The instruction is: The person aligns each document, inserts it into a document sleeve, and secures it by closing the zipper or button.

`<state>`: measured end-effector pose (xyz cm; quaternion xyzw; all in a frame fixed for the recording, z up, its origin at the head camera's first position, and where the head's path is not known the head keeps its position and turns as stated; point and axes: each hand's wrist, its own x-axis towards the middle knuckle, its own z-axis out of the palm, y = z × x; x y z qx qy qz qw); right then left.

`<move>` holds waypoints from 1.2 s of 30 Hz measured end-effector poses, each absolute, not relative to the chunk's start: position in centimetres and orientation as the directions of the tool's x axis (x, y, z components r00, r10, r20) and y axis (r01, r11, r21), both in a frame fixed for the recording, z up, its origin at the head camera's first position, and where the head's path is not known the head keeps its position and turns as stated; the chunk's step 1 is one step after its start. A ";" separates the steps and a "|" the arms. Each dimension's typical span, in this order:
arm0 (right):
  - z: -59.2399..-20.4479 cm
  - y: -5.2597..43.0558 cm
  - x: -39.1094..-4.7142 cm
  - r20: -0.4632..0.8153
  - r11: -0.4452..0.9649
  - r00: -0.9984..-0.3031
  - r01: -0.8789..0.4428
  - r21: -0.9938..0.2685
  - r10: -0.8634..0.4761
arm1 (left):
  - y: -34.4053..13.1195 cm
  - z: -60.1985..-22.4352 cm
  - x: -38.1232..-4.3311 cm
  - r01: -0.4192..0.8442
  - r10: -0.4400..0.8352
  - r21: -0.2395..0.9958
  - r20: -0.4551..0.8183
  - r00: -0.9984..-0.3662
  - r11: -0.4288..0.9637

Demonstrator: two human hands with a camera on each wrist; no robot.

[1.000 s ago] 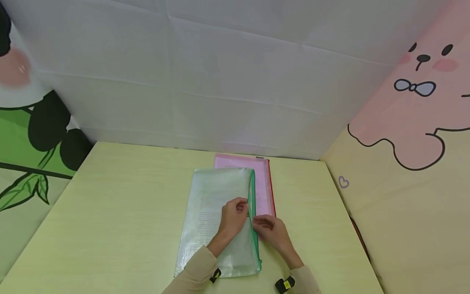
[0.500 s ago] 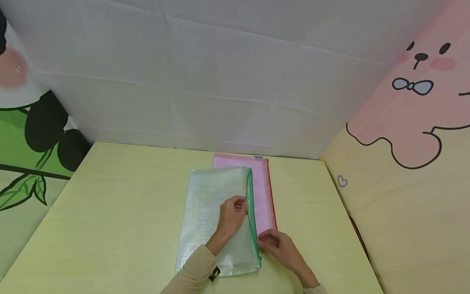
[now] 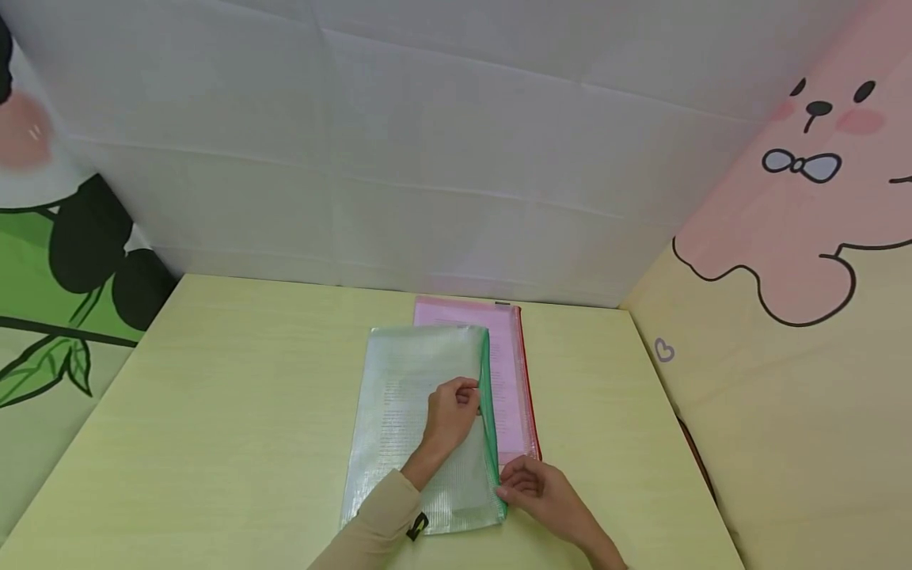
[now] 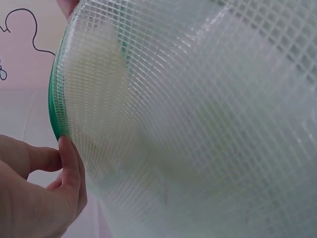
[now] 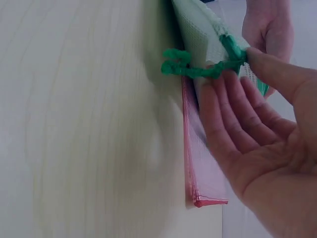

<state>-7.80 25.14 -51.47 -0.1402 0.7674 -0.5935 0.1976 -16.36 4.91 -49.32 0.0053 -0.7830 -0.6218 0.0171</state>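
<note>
A translucent mesh zipper document pouch (image 3: 413, 356) with a green zipped edge and printed paper inside lies partly over a pink zipper document pouch (image 3: 507, 380) with a red edge. In the head view, my left hand (image 3: 451, 416) pinches the green edge near its middle; the left wrist view shows the mesh bowed up there. My right hand (image 3: 537, 491) holds the near corner of that edge. Seen from the right wrist, the thumb presses the green zipper end (image 5: 233, 54) against the fingers, and a green cord loop (image 5: 176, 64) hangs beside it.
The pouches lie on a light wooden table (image 3: 249, 412). A white sheet wall (image 3: 427, 158) rises behind the table's far edge. Walls with cartoon drawings stand at the left and right, including a pink bear (image 3: 798, 229).
My right hand has slid along the green edge towards the near corner, and that edge now lies narrower, its sides closer together. My left hand keeps its grip in nearly the same place.
</note>
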 end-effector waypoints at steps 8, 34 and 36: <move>-50.9 24.6 -7.8 -0.059 0.227 -0.899 -0.046 -0.973 -0.434 | 4.9 -49.7 -16.5 0.003 -0.019 0.972 0.007 -1.000 0.237; -50.7 23.9 -8.4 -0.134 0.238 -0.924 0.048 -0.970 -0.359 | 3.1 -49.8 -11.0 0.201 0.238 0.911 0.119 -0.964 0.359; -50.6 23.8 -8.5 -0.134 0.227 -0.926 0.054 -0.972 -0.353 | 3.0 -49.7 -10.6 0.207 0.259 0.915 0.119 -0.959 0.347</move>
